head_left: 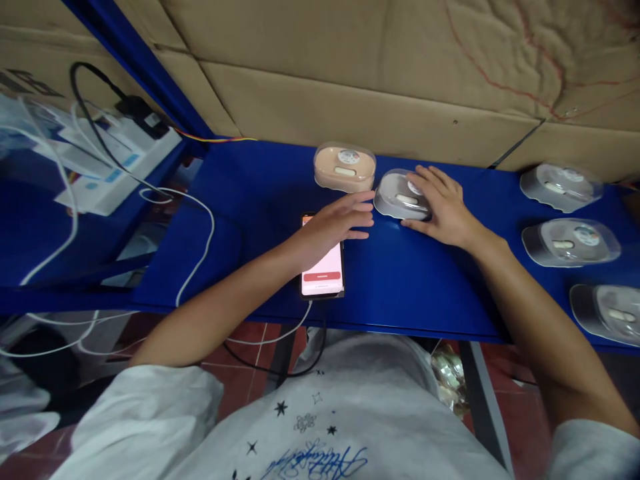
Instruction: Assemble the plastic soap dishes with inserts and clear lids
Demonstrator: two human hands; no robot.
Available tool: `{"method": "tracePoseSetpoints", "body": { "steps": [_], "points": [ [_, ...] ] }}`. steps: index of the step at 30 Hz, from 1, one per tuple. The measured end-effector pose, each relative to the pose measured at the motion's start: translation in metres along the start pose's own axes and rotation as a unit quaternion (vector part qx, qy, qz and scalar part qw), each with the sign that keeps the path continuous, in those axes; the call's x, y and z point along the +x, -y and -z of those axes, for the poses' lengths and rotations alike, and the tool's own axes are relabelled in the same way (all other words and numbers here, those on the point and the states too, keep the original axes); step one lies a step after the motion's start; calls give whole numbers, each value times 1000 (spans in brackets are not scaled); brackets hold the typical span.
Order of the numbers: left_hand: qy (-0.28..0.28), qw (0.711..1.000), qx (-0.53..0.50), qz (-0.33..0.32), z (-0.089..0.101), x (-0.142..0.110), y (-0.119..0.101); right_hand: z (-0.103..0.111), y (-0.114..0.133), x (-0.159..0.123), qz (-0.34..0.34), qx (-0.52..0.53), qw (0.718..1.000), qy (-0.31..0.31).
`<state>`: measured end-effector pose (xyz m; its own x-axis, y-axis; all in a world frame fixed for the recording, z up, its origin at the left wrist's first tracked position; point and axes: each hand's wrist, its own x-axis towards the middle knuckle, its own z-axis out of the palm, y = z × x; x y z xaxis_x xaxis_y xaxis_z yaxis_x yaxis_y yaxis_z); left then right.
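Observation:
My right hand (443, 208) is on a grey oval box (397, 197) with a clear cover, its thumb along the near side and its fingers over the right end. A white bar and a round sticker show on the box. To its left, my left hand (347, 219) hovers with fingers stretched out and apart, their tips close to the box's left end. Beneath that hand and wrist lies a phone (323, 285) with a lit screen, partly covered. A peach oval box (333, 172) of the same shape stands just behind, against the cardboard.
Along the right side of the blue table (400, 293) sit three more grey boxes (550, 243). A white power strip (107, 177) with plugs stands at the left. White cables (213, 223) run across the table and below it. Cardboard (325, 100) walls the back.

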<state>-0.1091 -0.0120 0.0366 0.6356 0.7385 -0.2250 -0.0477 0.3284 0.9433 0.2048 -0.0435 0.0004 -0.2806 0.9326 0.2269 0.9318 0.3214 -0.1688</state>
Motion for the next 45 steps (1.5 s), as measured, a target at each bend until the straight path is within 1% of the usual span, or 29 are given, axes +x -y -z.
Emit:
{"method": "tracePoseSetpoints", "body": {
  "steps": [2,4,6,7,9,12,14,16,18,20,22,24,26,30,31,33,35,37,39,41,42,45],
  "points": [
    [22,1000,15,-6,0,0,-1,1,0,13,-22,-25,999,17],
    [42,999,32,-11,2,0,-2,5,6,19,-38,-40,998,27],
    [49,998,48,-13,4,1,-3,13,18,13,-38,-42,998,28],
    [46,997,53,-15,4,1,-4,19,25,4,-34,-42,998,25],
    [37,998,55,-18,5,1,-6,37,41,-23,-30,-43,999,11],
    [37,998,55,-20,4,-1,-7,69,56,-80,-46,-45,998,-12],
    [43,997,58,-21,2,-3,-8,88,56,-120,-77,-36,995,-51],
    [46,997,61,-25,1,-4,-8,102,53,-157,-121,-50,988,-82],
    [45,996,67,-27,0,-4,-7,110,50,-189,-167,-76,977,-106],
    [36,996,73,-24,1,-2,-7,114,52,-214,-219,-97,962,-135],
    [26,996,78,-20,2,1,-6,112,56,-233,-276,-104,941,-169],
    [19,996,80,-19,3,3,-5,109,58,-246,-316,-108,922,-198],
    [16,996,80,-21,3,3,-5,104,54,-256,-334,-119,910,-217],
    [18,996,87,-24,2,2,-4,96,33,-270,-341,-189,880,-272],
    [19,996,89,-24,2,2,-5,94,28,-272,-342,-202,876,-274],
    [20,995,94,-25,1,1,-5,89,21,-274,-351,-204,880,-247],
    [18,995,97,-28,0,1,-5,83,16,-275,-376,-196,882,-207],
    [15,995,99,-30,0,0,-5,76,12,-276,-422,-195,868,-173],
    [17,995,99,-31,0,0,-5,71,10,-275,-476,-202,844,-141],
    [24,994,97,-32,0,-1,-5,67,13,-271,-503,-204,833,-109],
    [27,994,96,-35,-1,-2,-5,67,17,-267,-500,-205,836,-97],
    [40,993,101,-37,-3,-5,-6,64,40,-247,-458,-195,865,-64]
  ]
}}
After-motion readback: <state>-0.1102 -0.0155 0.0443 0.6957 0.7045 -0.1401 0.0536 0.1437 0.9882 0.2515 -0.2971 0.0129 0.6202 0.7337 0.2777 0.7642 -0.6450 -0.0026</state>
